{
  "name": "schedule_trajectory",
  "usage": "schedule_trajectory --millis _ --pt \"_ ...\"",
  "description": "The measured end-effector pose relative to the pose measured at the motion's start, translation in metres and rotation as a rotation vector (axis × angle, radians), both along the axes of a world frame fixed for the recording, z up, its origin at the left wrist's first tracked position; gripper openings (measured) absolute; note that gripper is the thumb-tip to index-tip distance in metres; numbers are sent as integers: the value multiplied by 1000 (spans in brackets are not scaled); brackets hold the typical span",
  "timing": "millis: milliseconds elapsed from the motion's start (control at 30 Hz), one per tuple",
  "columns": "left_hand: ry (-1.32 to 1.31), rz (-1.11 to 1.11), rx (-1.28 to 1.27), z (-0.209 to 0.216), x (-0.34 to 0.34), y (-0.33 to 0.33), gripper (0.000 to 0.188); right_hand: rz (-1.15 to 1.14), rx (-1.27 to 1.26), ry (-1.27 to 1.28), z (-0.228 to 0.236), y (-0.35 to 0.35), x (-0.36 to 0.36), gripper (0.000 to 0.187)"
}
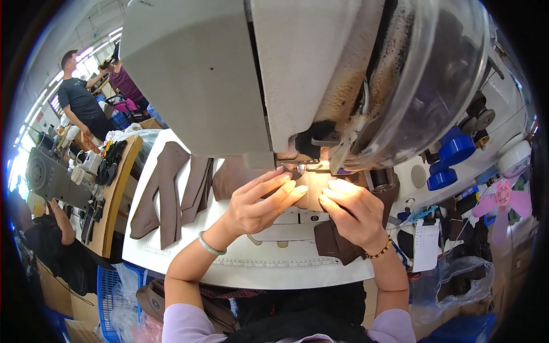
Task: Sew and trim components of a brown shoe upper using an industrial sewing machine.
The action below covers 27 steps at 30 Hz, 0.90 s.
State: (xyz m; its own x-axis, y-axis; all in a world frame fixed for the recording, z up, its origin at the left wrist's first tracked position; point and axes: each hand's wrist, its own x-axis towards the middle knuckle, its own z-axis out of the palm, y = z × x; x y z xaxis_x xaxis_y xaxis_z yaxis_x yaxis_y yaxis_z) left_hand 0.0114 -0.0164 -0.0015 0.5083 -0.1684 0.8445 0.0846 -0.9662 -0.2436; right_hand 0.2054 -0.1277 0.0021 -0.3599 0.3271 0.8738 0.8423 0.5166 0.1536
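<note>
Under the lit head of a large sewing machine (197, 86), a small brown leather-like piece (313, 193) lies between my two hands. My left hand (257, 203) pinches its left side, the thumb and fingers pressed together close to the presser foot area. From the other side my right hand (359, 214) grips it with bunched fingertips. The bright lamp washes out the piece, and the machine head hides the needle. Darker brown pieces (337, 244) lie below my right hand, at the front of the white sewing table (148, 260).
Cut brown strips (168, 197) lie left on the table. Blue thread spools (456, 150) and a pink fan (503, 197) stand right. A blue basket (108, 297) sits below left. Beyond a wooden-edged bench (121, 197) are a standing person (86, 103) and others.
</note>
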Motion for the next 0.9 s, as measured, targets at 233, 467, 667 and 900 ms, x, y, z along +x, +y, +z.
schedule_trajectory --millis 233,467,667,900 --pt "-9 -53 -14 -2 0 6 28 -17 -13 -6 1 -1 -1 20" --pt "13 -80 -44 -3 -3 7 24 -28 -31 23 -1 0 1 22" --pt "4 -131 -56 -1 -3 11 25 -7 -123 -14 9 -2 4 20" --pt "-10 -151 -52 1 -1 13 26 4 -68 -14 3 4 4 19"
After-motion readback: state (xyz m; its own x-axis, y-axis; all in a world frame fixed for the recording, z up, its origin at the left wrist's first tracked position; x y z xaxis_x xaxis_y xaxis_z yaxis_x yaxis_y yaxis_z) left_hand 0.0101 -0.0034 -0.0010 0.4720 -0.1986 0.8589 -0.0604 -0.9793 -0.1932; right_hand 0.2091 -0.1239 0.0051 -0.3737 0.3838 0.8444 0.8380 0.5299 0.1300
